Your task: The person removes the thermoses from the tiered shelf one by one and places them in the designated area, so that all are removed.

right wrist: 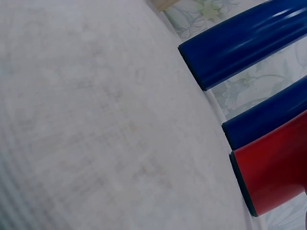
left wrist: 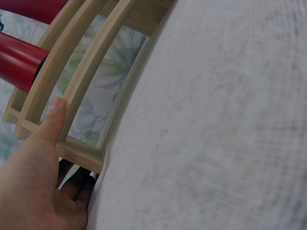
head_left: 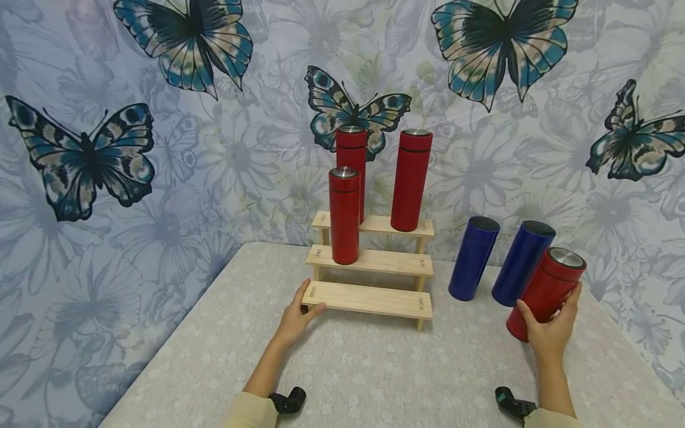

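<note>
My left hand (head_left: 292, 322) grips the left end of the lowest step of a three-step wooden display stand (head_left: 369, 299). In the left wrist view its thumb (left wrist: 53, 117) lies against the wood, with the other fingers partly hidden beyond the step's end. On the right, my right hand (head_left: 553, 340) holds a red thermos flask (head_left: 548, 288) with a steel-topped lid. The right wrist view shows that flask's dark base (right wrist: 243, 187) at the tabletop; the hand is almost wholly out of that view. One red flask (head_left: 345, 220) stands on the middle step.
Two more red flasks (head_left: 411, 181) stand on the top step, one partly behind the middle-step flask. Two blue flasks (head_left: 473, 258) stand on the cloth-covered table (head_left: 374, 374) between the stand and the held flask. A butterfly-print cloth (head_left: 241, 148) hangs behind.
</note>
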### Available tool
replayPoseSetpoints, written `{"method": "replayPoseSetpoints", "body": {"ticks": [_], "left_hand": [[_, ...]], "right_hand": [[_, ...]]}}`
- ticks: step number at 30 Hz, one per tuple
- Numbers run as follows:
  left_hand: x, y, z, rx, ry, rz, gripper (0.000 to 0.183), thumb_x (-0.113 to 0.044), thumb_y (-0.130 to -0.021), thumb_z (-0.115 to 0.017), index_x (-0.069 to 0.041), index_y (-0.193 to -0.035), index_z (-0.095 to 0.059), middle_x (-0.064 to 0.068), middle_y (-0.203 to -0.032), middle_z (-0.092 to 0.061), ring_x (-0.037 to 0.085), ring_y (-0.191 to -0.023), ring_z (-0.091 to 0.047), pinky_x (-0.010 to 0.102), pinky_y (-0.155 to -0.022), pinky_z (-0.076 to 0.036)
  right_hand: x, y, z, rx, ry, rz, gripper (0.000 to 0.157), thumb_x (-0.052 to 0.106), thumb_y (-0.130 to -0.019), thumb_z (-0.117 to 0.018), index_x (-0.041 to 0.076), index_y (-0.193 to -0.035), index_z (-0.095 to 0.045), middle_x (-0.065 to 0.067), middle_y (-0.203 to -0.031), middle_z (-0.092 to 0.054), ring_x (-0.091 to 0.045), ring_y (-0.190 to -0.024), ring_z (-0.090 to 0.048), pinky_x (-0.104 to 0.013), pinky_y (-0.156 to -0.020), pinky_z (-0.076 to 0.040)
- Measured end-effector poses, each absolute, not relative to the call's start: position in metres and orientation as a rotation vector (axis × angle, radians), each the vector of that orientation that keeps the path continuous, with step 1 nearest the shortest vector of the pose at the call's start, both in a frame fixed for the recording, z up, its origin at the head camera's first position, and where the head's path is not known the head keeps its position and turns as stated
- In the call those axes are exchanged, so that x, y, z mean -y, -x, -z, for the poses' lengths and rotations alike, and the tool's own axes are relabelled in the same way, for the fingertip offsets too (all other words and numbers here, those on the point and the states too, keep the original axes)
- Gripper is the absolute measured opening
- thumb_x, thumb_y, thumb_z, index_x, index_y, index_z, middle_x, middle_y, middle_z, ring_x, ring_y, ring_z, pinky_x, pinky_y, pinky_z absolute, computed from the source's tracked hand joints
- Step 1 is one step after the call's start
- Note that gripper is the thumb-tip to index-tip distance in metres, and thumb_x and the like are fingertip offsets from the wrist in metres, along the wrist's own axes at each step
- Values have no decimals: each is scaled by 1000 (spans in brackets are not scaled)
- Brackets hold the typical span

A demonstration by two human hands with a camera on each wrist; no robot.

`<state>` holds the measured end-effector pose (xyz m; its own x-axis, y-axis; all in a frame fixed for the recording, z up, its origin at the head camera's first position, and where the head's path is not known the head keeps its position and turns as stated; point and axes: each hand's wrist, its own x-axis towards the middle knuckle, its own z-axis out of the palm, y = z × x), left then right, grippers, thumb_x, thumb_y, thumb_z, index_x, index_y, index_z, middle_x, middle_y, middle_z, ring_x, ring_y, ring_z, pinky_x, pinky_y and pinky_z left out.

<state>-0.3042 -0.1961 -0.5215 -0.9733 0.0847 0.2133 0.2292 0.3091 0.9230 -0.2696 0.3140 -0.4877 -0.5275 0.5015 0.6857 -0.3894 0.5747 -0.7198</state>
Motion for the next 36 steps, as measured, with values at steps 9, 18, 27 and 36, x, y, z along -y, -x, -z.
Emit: {"method": "replayPoseSetpoints", "body": {"ticks": [9, 18, 27, 36], "left_hand": [[197, 304, 522, 2424, 351, 1768, 83, -32, -87, -65, -14, -149, -12, 24, -145, -25, 40, -123, -39, 46, -97, -39], [198, 307, 525, 2421, 323, 1779, 84, -36, -86, -66, -18, -149, -14, 20, -146, -26, 37, -126, -38, 46, -98, -38], [196, 305, 521, 2426, 319, 1767, 84, -34, -85, -67, -17, -149, -14, 21, -145, -28, 37, -125, -39, 44, -98, -39], [197, 305, 523, 2421, 323, 1764, 83, -27, -87, -67, -12, -149, -14, 25, -144, -27, 40, -124, -39, 48, -97, -38]], "right_hand": [[-315, 271, 491, 1795, 50, -1096, 99, -3, -71, -75, 8, -148, -14, -7, -138, -37, -4, -112, -35, -15, -86, -35], [-319, 271, 490, 1803, 15, -1097, 101, -1, -70, -76, 12, -149, -14, -1, -141, -36, -7, -115, -38, -15, -86, -35], [-319, 268, 487, 1841, 62, -1083, 102, 1, -70, -77, 15, -149, -13, 0, -141, -37, -4, -108, -37, -15, -72, -33], [-318, 262, 480, 1822, 89, -1126, 101, 4, -71, -76, 16, -149, -12, -6, -138, -38, -9, -113, -39, -19, -83, -35]]}}
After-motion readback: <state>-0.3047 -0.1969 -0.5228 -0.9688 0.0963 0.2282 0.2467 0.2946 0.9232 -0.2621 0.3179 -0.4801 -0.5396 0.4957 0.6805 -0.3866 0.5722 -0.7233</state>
